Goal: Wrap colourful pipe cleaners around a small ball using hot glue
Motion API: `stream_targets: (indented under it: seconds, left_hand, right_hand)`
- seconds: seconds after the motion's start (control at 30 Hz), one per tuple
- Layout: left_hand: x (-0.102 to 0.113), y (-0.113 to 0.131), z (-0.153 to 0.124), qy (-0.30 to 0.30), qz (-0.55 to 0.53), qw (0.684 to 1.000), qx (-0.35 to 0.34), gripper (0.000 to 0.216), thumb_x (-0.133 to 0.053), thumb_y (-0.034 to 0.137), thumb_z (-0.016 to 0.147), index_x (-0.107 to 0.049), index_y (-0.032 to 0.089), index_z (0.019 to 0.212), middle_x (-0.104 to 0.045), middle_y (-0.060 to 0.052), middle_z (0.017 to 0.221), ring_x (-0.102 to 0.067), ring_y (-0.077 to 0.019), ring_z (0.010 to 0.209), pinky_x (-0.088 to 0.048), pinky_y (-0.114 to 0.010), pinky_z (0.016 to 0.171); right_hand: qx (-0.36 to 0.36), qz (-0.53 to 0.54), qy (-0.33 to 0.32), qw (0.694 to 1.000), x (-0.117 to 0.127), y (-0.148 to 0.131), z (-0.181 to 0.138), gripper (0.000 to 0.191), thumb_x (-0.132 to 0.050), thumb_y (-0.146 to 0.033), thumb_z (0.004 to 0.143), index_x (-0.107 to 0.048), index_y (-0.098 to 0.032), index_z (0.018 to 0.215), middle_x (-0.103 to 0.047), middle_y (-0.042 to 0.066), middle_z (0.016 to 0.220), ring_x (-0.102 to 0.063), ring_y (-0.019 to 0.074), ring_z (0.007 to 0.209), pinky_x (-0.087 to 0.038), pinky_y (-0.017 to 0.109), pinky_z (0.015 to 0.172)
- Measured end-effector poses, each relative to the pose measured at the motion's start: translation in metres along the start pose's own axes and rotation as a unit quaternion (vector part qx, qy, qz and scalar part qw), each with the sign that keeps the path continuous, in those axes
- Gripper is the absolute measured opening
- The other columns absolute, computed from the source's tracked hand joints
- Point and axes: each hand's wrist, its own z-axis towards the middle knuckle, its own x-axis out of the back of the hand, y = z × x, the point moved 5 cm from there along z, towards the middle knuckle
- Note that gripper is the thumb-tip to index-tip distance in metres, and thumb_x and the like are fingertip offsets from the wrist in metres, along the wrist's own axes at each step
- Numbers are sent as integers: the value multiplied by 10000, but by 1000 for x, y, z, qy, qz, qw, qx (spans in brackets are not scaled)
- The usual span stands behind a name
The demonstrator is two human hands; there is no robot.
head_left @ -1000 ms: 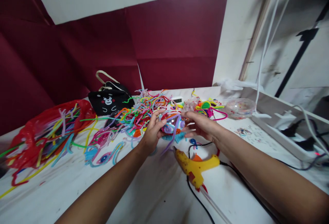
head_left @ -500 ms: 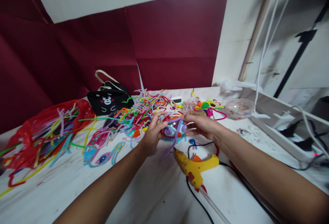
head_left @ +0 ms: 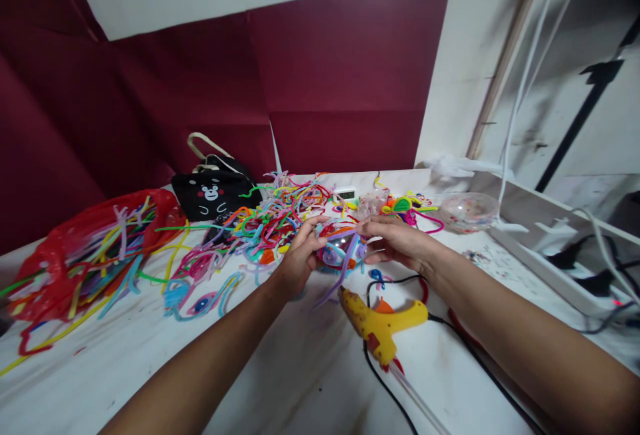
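Note:
A colourful pipe-cleaner craft piece [head_left: 331, 258], with a shiny clear part and purple coils, is held between my two hands. My left hand [head_left: 301, 256] grips its left side, thumb in front. At the upper right, my right hand [head_left: 393, 240] pinches a purple pipe cleaner [head_left: 345, 263] against the piece; its other fingers curl behind the right side. The loose ends of that pipe cleaner hang down in front. Just below them lies a yellow hot glue gun [head_left: 377, 322], nozzle towards the piece, a clear glue stick [head_left: 417, 398] sticking out of its back.
Tangled pipe cleaners [head_left: 280, 212] heap up behind my hands. To the left are a red plastic bag [head_left: 47, 248] of pipe cleaners and a black pouch [head_left: 215, 195]. A clear bowl [head_left: 470, 212] and a white tray [head_left: 530, 248] with cables stand right. The glue gun's black cord [head_left: 480, 355] passes under my right forearm.
The view has shifted very slightly. Both hands keep nearly the same hold on the craft piece, and the purple pipe cleaner stays at its front.

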Motion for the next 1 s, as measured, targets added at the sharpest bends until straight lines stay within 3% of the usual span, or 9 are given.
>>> stream_targets:
  seconds: [0.17, 0.33, 0.5, 0.67, 0.8, 1.0]
  left_hand:
    - [4, -2, 2, 0, -12, 1000, 6, 579, -981, 281, 752, -758, 274, 1286, -695, 50, 887, -692, -175, 753, -627, -296, 716]
    - [6, -4, 4, -23, -26, 999, 5, 532, -987, 269, 777, -771, 278, 1262, -715, 41, 909, -697, -166, 746, -610, -282, 714]
    - [7, -5, 4, -34, -23, 999, 0, 521, -971, 270, 797, -767, 270, 1277, -752, 24, 961, -733, -181, 774, -623, -296, 728]
    - [5, -6, 3, -46, -20, 999, 6, 560, -963, 291, 807, -741, 263, 1320, -755, 31, 863, -743, -192, 741, -633, -298, 714]
    - [3, -6, 3, -50, -24, 998, 16, 588, -975, 305, 787, -727, 259, 1319, -774, 27, 849, -744, -193, 724, -650, -304, 706]
    - [1, -6, 3, -42, -19, 999, 20, 585, -969, 306, 760, -729, 266, 1292, -749, 37, 800, -718, -182, 687, -664, -310, 689]
  right_hand:
    - [1, -5, -7, 1000, 1, 2, 4, 216, -884, -114, 938, -707, -216, 870, -704, -42, 802, -650, 104, 552, -651, 230, 520]
    - [2, -13, -7, 1000, 1, 3, 4, 176, -816, -127, 970, -704, -216, 868, -710, -36, 798, -650, 111, 556, -651, 246, 531]
    - [9, -29, -4, 1000, 2, 1, 2, 184, -825, -136, 957, -719, -208, 825, -710, -31, 785, -641, 112, 556, -599, 229, 494]
    - [30, -42, -7, 999, 5, 0, 3, 204, -878, -153, 909, -727, -211, 785, -701, -37, 744, -656, 109, 606, -540, 178, 497]
    - [35, -35, -21, 999, 5, 2, 7, 241, -938, -172, 841, -718, -214, 753, -703, -36, 739, -645, 109, 605, -570, 188, 527]
    - [29, -19, -18, 999, 4, 5, 11, 237, -932, -154, 845, -727, -206, 739, -714, -24, 750, -636, 107, 591, -591, 197, 532]
